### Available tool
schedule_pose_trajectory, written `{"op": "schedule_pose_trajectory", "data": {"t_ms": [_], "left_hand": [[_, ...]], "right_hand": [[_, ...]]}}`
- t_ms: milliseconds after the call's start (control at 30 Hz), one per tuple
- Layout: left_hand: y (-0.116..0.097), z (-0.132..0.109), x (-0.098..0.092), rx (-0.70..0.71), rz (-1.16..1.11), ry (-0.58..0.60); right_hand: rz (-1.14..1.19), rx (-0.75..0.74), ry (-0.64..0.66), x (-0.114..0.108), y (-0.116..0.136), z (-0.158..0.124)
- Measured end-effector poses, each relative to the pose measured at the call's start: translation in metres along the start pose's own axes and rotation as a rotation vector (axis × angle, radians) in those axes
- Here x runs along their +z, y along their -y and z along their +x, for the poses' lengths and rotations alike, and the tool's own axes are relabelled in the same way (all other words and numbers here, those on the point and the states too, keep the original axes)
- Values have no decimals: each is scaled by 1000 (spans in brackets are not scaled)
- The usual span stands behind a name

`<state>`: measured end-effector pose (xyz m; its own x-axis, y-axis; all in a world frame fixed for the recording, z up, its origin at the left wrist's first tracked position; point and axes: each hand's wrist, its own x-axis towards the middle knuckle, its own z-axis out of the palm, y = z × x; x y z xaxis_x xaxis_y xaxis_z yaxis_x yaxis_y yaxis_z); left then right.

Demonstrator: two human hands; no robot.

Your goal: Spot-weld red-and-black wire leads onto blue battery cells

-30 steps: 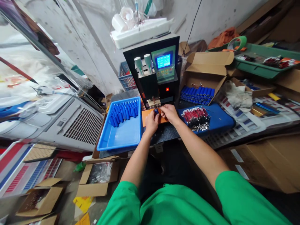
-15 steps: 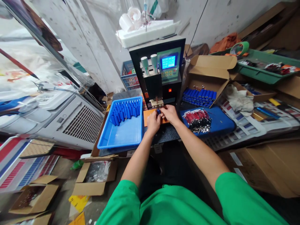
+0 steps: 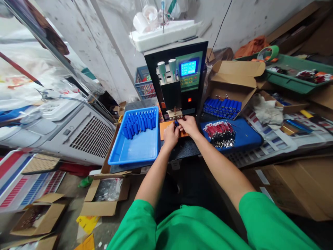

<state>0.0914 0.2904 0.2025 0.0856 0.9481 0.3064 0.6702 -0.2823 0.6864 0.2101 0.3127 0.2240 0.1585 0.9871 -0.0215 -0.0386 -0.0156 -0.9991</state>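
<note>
A black machine with a lit blue screen stands at the centre, its thin metal tips pointing down over an orange board. Just under those tips, my left hand and my right hand meet around a small blue cylinder. The fingers of both hands are closed on it and cover most of it. To the left, a blue tray holds several blue cylinders. A bundle of red and black wires lies on a blue surface to the right.
Behind the wires, an open cardboard box holds stacked blue cylinders. A green tray with wires and tape is at the back right. White foam tops the machine. Boxes sit on the floor at lower left.
The camera view has shifted very slightly. Both hands stay at the blue cylinder beneath the machine's tips, with hardly any visible movement.
</note>
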Motion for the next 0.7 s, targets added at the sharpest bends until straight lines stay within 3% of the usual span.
{"op": "schedule_pose_trajectory", "data": {"t_ms": [700], "left_hand": [[5, 1, 3, 16, -12, -11]], "right_hand": [[9, -7, 14, -1, -6, 0]]}}
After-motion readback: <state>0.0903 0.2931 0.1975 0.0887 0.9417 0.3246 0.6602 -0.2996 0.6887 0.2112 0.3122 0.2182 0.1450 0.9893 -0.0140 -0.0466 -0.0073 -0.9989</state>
